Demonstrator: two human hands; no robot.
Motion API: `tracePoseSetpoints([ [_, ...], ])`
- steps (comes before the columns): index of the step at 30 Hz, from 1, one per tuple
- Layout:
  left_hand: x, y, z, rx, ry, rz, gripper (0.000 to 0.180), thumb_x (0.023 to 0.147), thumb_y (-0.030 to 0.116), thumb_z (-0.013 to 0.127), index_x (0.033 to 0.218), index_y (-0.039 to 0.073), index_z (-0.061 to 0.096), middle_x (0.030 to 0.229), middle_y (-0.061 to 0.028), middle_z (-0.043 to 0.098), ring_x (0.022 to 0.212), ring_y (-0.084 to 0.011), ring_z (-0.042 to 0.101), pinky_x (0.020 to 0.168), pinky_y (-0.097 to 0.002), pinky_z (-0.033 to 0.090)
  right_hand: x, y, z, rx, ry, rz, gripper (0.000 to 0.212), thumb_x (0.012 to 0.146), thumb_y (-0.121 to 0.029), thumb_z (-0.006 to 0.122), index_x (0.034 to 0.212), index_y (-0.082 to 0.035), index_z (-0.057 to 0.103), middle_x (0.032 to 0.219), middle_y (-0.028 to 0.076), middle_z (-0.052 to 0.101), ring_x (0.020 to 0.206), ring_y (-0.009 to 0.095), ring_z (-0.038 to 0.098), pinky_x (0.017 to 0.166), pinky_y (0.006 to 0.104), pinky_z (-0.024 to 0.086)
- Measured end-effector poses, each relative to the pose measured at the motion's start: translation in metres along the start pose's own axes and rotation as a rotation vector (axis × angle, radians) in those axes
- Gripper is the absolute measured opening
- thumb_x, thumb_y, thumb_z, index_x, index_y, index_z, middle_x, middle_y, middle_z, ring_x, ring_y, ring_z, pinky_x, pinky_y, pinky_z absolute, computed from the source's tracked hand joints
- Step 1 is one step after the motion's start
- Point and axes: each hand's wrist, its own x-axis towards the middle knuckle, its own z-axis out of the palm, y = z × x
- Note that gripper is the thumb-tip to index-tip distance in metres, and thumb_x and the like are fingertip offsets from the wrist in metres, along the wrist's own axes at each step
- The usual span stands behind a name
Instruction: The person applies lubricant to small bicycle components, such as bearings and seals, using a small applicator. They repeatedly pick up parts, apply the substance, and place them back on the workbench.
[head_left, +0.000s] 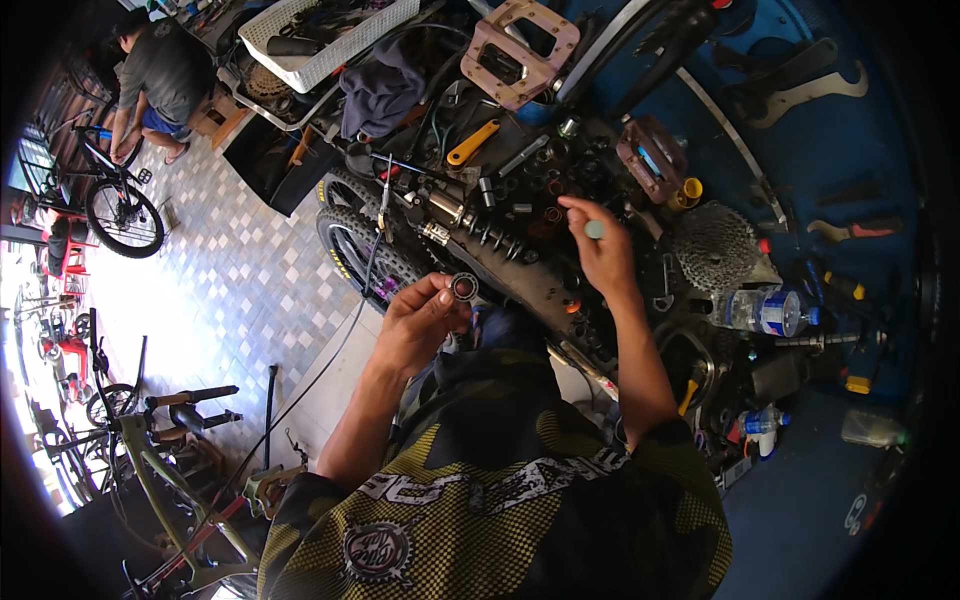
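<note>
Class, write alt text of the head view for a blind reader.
A person's left hand pinches a round bearing; the right hand is over a workbench cluttered with bicycle parts, including a coil shock absorber and a cassette. Upper left, another person bends beside a bicycle.

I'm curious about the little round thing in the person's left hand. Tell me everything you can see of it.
The small ring looks metallic, grey and dark, with a round opening in its middle. Light spots dot its band, perhaps the balls of a bearing; finer detail is too small to tell. The left hand pinches it by its left edge, its round face turned toward the camera.
</note>
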Motion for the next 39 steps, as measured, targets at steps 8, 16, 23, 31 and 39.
tracePoseSetpoints([
  [8, 0.006, -0.001, 0.018, -0.033, -0.058, 0.057, 0.017, 0.104, 0.016, 0.065, 0.116, 0.004, 0.067, 0.108, -0.0042, 0.069, 0.093, -0.0155, 0.067, 0.074, -0.0313, 0.054, -0.006, -0.111, -0.007, 1.41, -0.066, -0.201, 0.075, 0.104, -0.07, 0.036, 0.12, 0.001, 0.055, 0.059, 0.002, 0.045, 0.054, 0.016, 0.044, 0.055, 0.0362, 0.044],
  [16, 0.004, -0.001, 0.035, -0.013, -0.031, 0.114, 0.018, 0.103, 0.016, 0.066, 0.116, 0.004, 0.068, 0.111, -0.0048, 0.07, 0.092, -0.0146, 0.067, 0.072, -0.0296, 0.054, -0.004, -0.144, 0.002, 1.494, -0.112, -0.195, 0.051, 0.107, -0.056, 0.038, 0.103, -0.006, 0.05, 0.055, 0.005, 0.045, 0.049, 0.018, 0.041, 0.054, 0.0365, 0.039],
  [23, 0.003, -0.001, 0.038, -0.014, -0.009, 0.125, 0.017, 0.103, 0.014, 0.066, 0.116, 0.004, 0.069, 0.11, -0.0047, 0.071, 0.09, -0.0141, 0.067, 0.072, -0.0296, 0.054, -0.008, -0.145, 0.007, 1.47, -0.142, -0.194, 0.048, 0.106, -0.053, 0.044, 0.101, -0.006, 0.049, 0.056, 0.006, 0.046, 0.048, 0.018, 0.04, 0.053, 0.0369, 0.04],
  [31, 0.005, -0.003, 0.035, -0.038, -0.015, 0.122, 0.016, 0.103, 0.012, 0.067, 0.116, 0.004, 0.069, 0.112, -0.0055, 0.071, 0.088, -0.0144, 0.067, 0.072, -0.0299, 0.054, -0.01, -0.147, 0.007, 1.449, -0.142, -0.174, 0.049, 0.106, -0.054, 0.046, 0.096, -0.005, 0.048, 0.056, 0.008, 0.046, 0.048, 0.017, 0.039, 0.051, 0.0362, 0.039],
  [39, 0.006, -0.005, 0.034, -0.007, -0.017, 0.115, 0.017, 0.102, 0.011, 0.067, 0.116, 0.002, 0.069, 0.109, -0.0047, 0.071, 0.085, -0.0132, 0.065, 0.072, -0.0291, 0.053, -0.011, -0.143, 0.005, 1.369, -0.079, -0.163, 0.047, 0.107, -0.05, 0.048, 0.093, -0.005, 0.047, 0.056, 0.008, 0.045, 0.046, 0.017, 0.037, 0.049, 0.0355, 0.037],
])
